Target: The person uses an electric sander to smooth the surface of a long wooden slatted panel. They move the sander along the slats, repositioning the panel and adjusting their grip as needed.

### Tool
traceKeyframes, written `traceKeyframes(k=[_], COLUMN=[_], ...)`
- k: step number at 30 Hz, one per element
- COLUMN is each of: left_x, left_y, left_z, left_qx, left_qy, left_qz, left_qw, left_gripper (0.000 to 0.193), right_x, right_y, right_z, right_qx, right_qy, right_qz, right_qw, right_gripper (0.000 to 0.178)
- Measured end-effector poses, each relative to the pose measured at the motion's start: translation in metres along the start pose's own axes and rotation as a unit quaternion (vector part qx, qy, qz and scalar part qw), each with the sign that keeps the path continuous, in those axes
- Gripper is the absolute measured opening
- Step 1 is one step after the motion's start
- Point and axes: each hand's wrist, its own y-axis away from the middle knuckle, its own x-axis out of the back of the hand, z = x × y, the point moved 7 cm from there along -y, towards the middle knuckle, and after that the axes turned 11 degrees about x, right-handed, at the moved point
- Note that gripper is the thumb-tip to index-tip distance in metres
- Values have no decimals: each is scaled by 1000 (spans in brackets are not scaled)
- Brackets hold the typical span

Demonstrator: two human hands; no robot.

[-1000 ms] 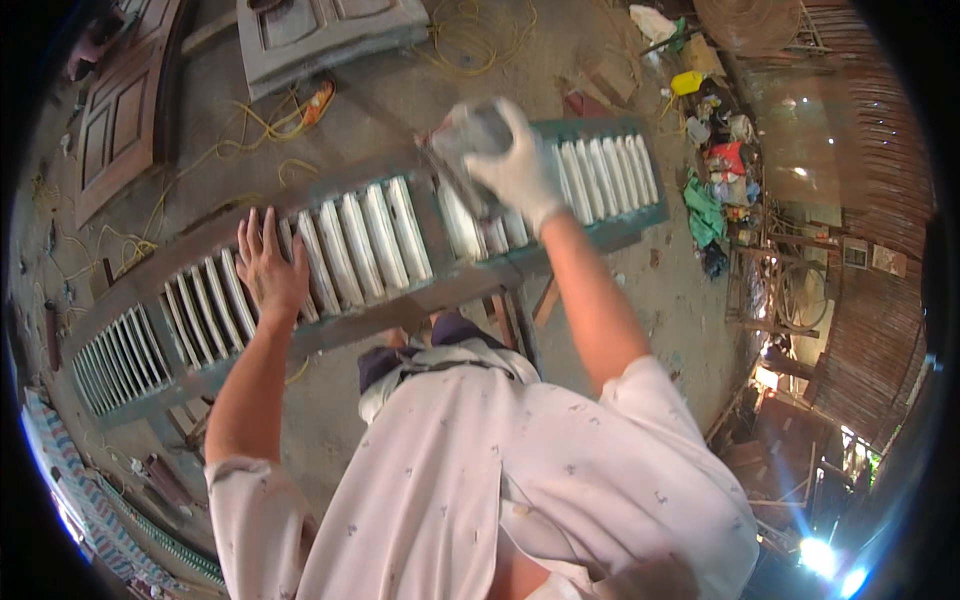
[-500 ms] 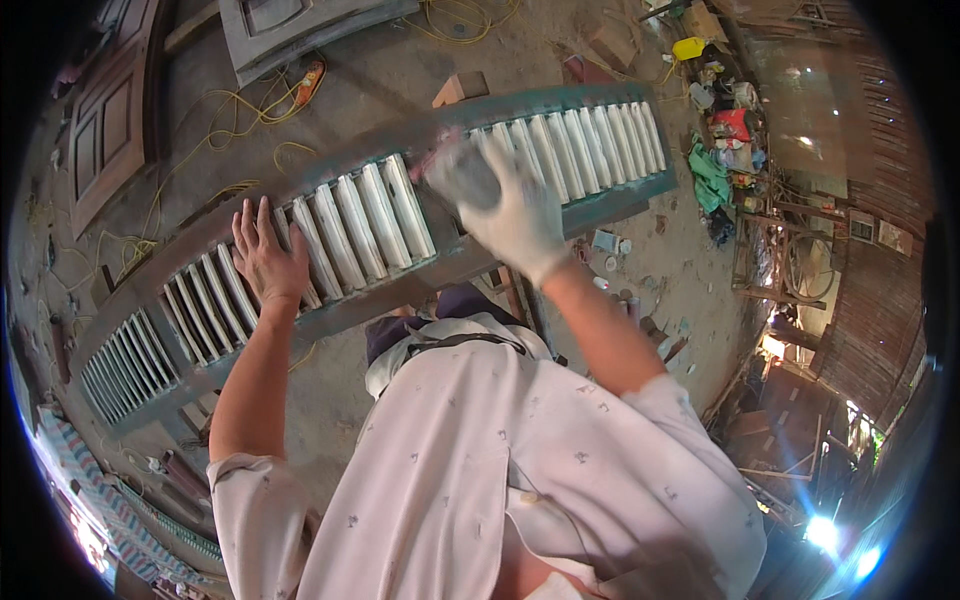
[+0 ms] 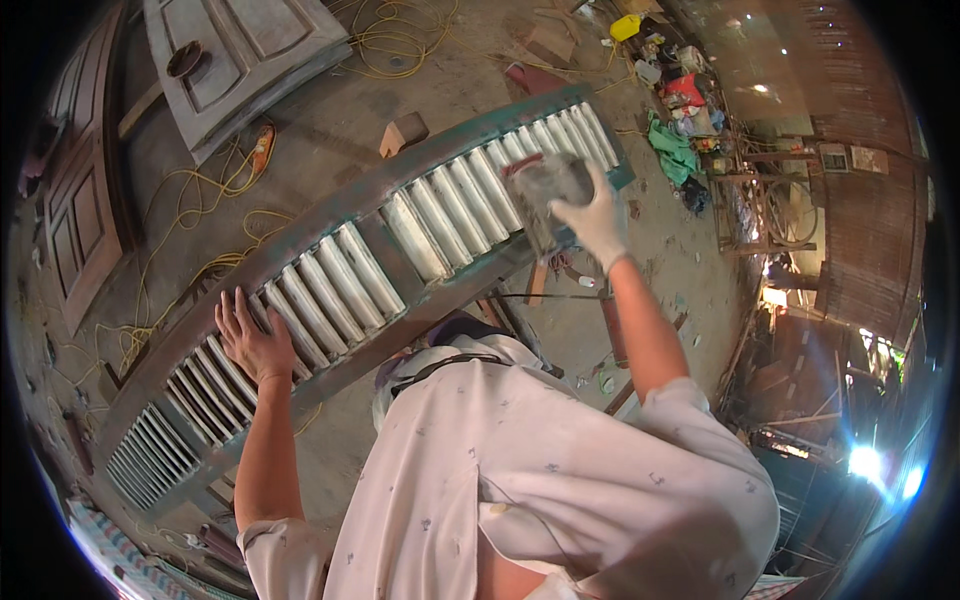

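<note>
Shifting from the crossbar (image 3: 405,268) to the slats (image 3: 455,208) farther upper right, the gloved right hand (image 3: 600,228) is gripping a blurred grey block (image 3: 556,196), fingers clamping its right side. Beneath both hands, the louvered panel (image 3: 386,236) is lying with its long axis running lower left to upper right. Bare and flat, the left hand (image 3: 258,350) is resting across the panel's lower-left half, fingers slightly apart, pointing toward its far edge.

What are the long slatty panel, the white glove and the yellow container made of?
The slatted panel is probably wood: patchy green paint over brown on its frame, pale slats. The white glove looks like matt cloth, fitting snugly, though blur hides any weave. The yellow container seems plastic, being bright and evenly coloured.
</note>
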Motion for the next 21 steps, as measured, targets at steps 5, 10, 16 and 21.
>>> traceKeyframes(k=[5, 10, 16, 21], left_x=[1, 4, 3, 7], left_y=[-6, -5, -4, -5], left_z=[7, 5, 11, 14], left_qx=[1, -6, -37, -30], left_qy=[-22, -15, 3, -1], left_qz=[-15, -15, -6, -14], left_qw=[1000, 1000, 999, 999], left_gripper=[71, 72, 71, 73], right_x=[19, 46, 27, -13], right_y=[-110, -186, -150, -53], right_z=[64, 123, 89, -84], right_qx=[-50, -133, -54, 69], right_qy=[68, 75, 23, -67], right_qz=[40, 47, -32, -124], right_qw=[996, 987, 998, 988], right_gripper=[101, 103, 106, 78])
